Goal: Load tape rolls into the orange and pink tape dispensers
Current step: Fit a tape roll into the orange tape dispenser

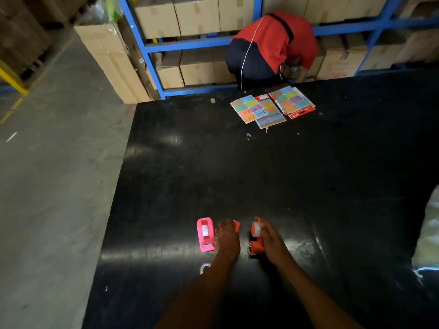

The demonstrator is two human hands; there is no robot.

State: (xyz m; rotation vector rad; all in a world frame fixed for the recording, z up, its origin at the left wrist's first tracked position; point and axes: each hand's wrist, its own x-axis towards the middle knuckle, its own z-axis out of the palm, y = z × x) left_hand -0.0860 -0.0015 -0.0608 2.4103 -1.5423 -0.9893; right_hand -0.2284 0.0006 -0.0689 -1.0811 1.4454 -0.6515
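**Pink dispenser loaded, orange one in hand**

At the near left of the black surface [166,186] stands the pink dispenser [205,235], upright, with a tape roll [205,230] already seated in its cradle; that half of the job looks done. Near it, closer to the edge, lies a small white ring [204,267], perhaps a spare hub, partly hidden by the forearm.

Just right of the pink dispenser, the left hand [227,238] rests palm down on the surface, fingers over a small orange piece [236,225]; whether it is gripping that piece or only covering it I cannot tell.

Further right, the right hand [269,238] has its grip closed around the orange dispenser [257,245], with a clear tape roll [256,229] at its far end, under the fingers. The roll seems to be going in or just seated, so this half is likely unfinished. A second white ring [249,250] lies against the dispenser's near left side.

At the far right of the surface lie coloured label sheets [270,108] with a marker; handwritten marks such as "2-5" and "2-8" show, though they are too small to be sure. Beyond them a person in red [273,43] crouches by blue shelving [190,42] stacked with cartons.
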